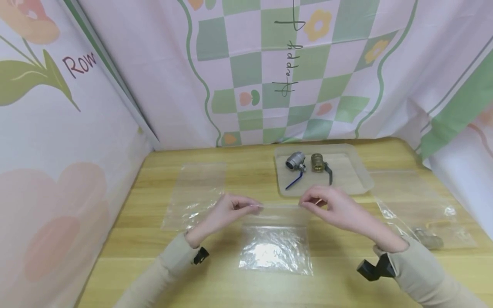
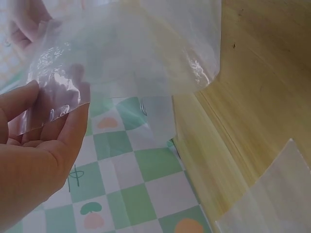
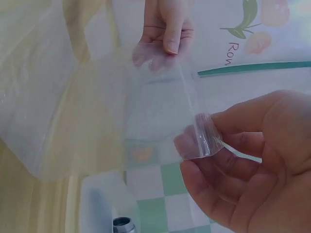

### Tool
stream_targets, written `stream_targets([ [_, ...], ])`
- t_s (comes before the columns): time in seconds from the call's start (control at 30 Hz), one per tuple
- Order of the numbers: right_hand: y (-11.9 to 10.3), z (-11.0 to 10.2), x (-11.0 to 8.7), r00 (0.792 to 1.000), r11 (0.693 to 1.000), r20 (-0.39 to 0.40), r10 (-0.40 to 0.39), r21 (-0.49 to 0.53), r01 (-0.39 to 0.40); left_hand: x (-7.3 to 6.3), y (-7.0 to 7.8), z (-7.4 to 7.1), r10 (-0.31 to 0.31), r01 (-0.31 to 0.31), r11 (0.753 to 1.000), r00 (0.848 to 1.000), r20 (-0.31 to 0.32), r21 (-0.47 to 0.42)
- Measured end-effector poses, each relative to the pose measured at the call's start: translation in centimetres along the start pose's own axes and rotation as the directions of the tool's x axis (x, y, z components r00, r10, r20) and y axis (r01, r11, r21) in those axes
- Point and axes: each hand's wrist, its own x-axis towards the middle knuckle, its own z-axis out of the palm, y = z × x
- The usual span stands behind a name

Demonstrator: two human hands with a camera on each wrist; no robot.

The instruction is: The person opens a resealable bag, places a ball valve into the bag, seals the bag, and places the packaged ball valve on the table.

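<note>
Plastic bag (image 1: 275, 249): with left fingers (image 1: 243, 199) and right fingers (image 1: 316, 192) pinching its upper corners, I should apply gentle, even tension.

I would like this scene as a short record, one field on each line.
Left hand: pinches upper edge of middle bag, left end
Right hand: pinches same edge, right end
Tray: holds blue-handled silver valve and dark-handled brass-coloured valve
Left bag: clear, lies on table
Right bag: clear; blurred silvery item shows through
</note>
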Motion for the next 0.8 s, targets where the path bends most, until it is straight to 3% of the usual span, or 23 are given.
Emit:
stream_targets([
  [0.2,0.04,0.42,0.23,0.984,0.983,-0.007,-0.178,-0.056,0.177,0.03,-0.07,0.20,0.020,-0.020,1.000,1.000,0.007,0.012],
  [0.33,0.05,0.56,0.31,0.971,0.971,-0.013,-0.237,-0.038,0.236,0.07,0.03,0.37,0.035,-0.036,0.997,0.999,0.003,0.067],
  [0.6,0.06,0.81,0.45,0.967,0.961,-0.028,-0.253,-0.123,0.248,0.41,-0.01,0.95,0.055,-0.057,0.997,0.998,0.030,0.054],
  [0.8,0.07,0.91,0.37,0.971,0.964,-0.033,-0.236,-0.134,0.229,0.43,0.15,0.92,0.058,-0.058,0.998,0.998,0.016,0.033],
])
